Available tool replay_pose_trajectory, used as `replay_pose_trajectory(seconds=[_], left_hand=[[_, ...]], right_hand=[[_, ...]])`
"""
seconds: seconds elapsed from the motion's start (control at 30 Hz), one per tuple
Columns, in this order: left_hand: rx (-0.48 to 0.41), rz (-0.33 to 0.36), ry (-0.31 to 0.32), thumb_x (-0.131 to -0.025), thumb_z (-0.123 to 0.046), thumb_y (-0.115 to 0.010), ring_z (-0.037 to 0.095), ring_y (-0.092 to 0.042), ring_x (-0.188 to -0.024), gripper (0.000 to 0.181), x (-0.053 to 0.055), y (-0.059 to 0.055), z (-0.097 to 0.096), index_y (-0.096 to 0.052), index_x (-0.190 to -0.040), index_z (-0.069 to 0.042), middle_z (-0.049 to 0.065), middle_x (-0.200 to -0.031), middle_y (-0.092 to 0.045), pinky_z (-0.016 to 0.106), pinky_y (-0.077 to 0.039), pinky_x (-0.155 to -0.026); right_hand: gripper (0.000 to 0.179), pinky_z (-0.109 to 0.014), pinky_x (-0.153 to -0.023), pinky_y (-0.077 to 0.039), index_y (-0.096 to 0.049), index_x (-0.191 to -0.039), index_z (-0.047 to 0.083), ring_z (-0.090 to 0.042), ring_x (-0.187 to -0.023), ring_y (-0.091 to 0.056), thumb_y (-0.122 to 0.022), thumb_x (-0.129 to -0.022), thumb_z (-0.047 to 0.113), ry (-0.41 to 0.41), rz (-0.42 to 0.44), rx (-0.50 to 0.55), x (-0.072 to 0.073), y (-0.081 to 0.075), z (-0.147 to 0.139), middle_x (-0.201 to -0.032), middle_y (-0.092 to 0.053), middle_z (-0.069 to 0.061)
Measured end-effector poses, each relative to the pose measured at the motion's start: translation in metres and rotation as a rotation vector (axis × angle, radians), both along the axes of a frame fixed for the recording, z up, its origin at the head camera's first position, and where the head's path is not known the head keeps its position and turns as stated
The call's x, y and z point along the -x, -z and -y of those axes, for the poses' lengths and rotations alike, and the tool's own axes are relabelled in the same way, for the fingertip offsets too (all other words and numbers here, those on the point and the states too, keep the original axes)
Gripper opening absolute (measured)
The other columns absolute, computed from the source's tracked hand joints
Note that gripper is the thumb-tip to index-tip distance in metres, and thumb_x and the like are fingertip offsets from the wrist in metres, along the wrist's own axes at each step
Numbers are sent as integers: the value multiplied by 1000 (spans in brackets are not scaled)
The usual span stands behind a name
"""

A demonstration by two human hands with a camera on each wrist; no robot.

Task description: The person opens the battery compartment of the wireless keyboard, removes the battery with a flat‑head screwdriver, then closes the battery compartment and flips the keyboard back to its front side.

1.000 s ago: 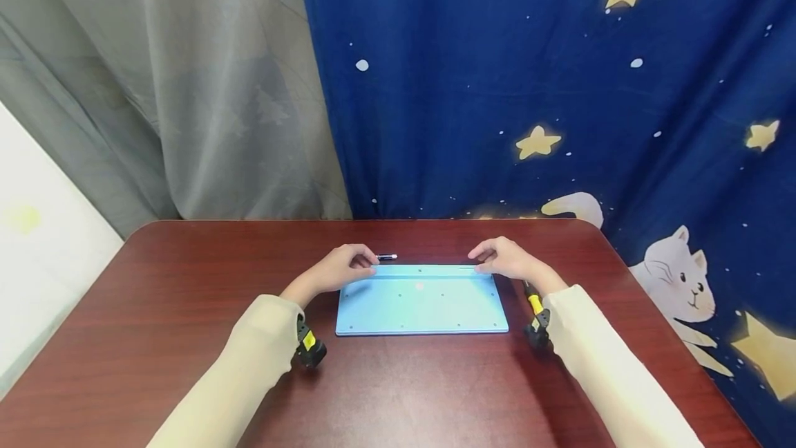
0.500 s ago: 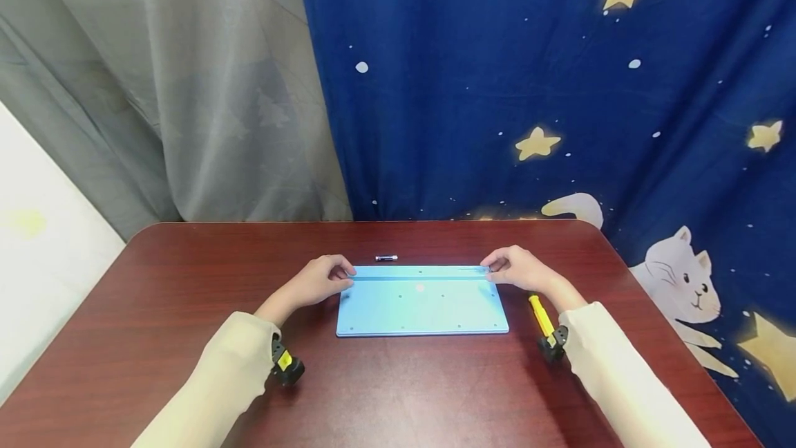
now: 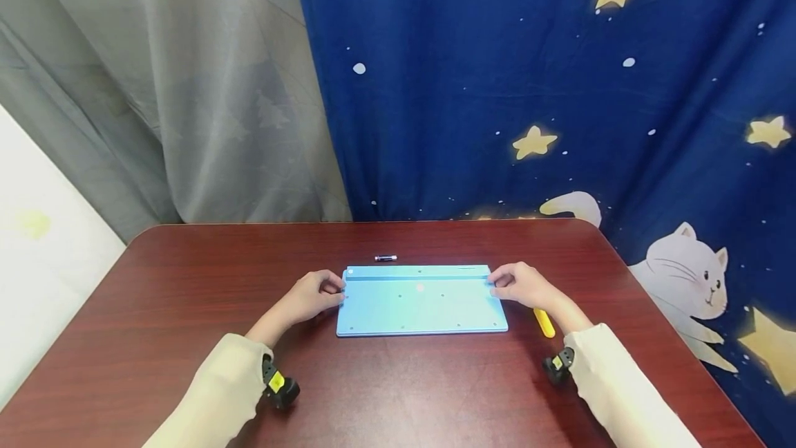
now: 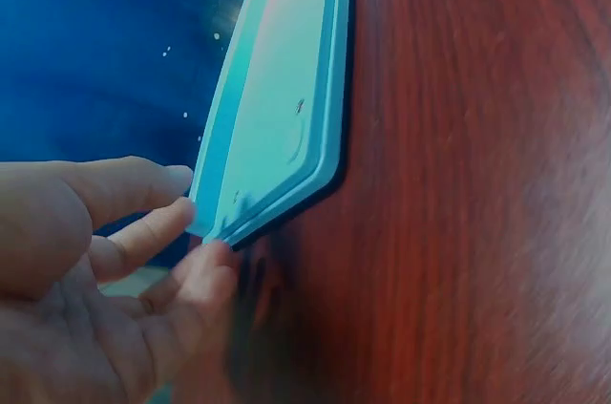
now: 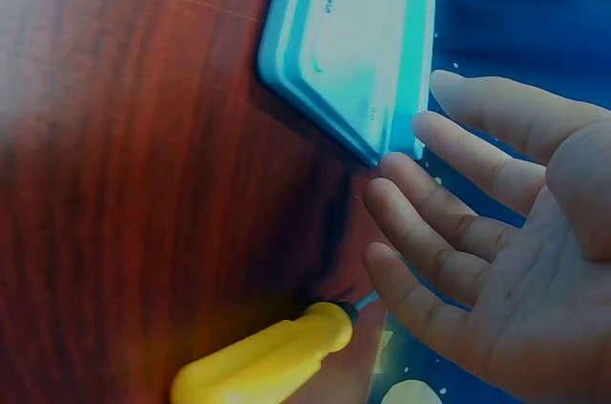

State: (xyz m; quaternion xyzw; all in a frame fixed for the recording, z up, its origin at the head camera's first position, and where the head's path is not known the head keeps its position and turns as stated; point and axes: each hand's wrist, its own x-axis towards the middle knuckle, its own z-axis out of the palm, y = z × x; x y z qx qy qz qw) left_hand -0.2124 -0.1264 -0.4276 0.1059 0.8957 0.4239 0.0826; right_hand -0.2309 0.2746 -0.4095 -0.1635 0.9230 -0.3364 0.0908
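Observation:
A light-blue keyboard (image 3: 423,306) lies face down on the table, its underside dotted with small screws and a raised bar along the far edge. At its far left corner, my left hand (image 3: 314,294) touches the side edge with fingertips. In the left wrist view the left hand (image 4: 115,270) has its fingers loosely extended toward that corner. My right hand (image 3: 522,285) is at the opposite far corner. Its fingers look spread and nearly straight in the right wrist view, with fingertips (image 5: 396,170) at the corner of the keyboard (image 5: 348,51).
A yellow-handled screwdriver (image 5: 267,356) lies on the table right of the keyboard, partly under my right forearm in the head view. Behind the keyboard is a small dark cylinder with silver ends (image 3: 385,258). Curtains (image 3: 435,88) hang beyond the table's far edge.
Both hands have moved outward from the keyboard's far edge to its left and right sides, and slightly nearer. The keyboard has stayed nearly in place.

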Motion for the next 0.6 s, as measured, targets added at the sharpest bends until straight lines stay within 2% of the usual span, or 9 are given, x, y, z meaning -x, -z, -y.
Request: replay_pose_trajectory(seconds=[0.2,0.3,0.43,0.5,0.6], left_hand=[[-43,37,-34,-84,-7,-63,18,-50,-69,21,-6,6,-7,-59,-103,0,9,-88,-55,29,-44,-57],[-42,33,-48,-83,-6,-63,19,-49,-72,20,-8,8,-10,-60,-103,0,9,-87,-54,29,-44,-60],[-36,14,-69,-83,-5,-63,19,-50,-76,19,-10,12,-13,-60,-102,-1,8,-88,-55,30,-44,-65],[-39,7,-88,-83,-5,-64,19,-51,-77,19,-11,13,-14,-61,-101,-2,8,-89,-56,31,-45,-68],[-44,2,-111,-83,-5,-63,19,-52,-78,19,-12,16,-15,-61,-102,-2,9,-91,-57,32,-46,-70]], right_hand=[[24,-41,-74,-49,-65,-102,-3,-23,-81,-58,-69,-81,7,9,-28,8,-5,8,-1,-88,-63,-10],[24,-49,-88,-41,-65,-101,-3,-23,-80,-59,-69,-80,7,44,-46,13,-7,13,-1,-86,-64,-8],[25,-49,-89,-41,-65,-101,-2,-22,-80,-60,-70,-79,8,111,-47,41,-10,20,0,-86,-64,-9],[27,-42,-78,-48,-65,-102,-2,-21,-78,-61,-71,-78,8,151,-39,57,-12,23,2,-87,-64,-10],[31,-36,-69,-51,-64,-104,-3,-22,-76,-62,-72,-76,8,203,-19,91,-14,25,5,-88,-63,-12]])
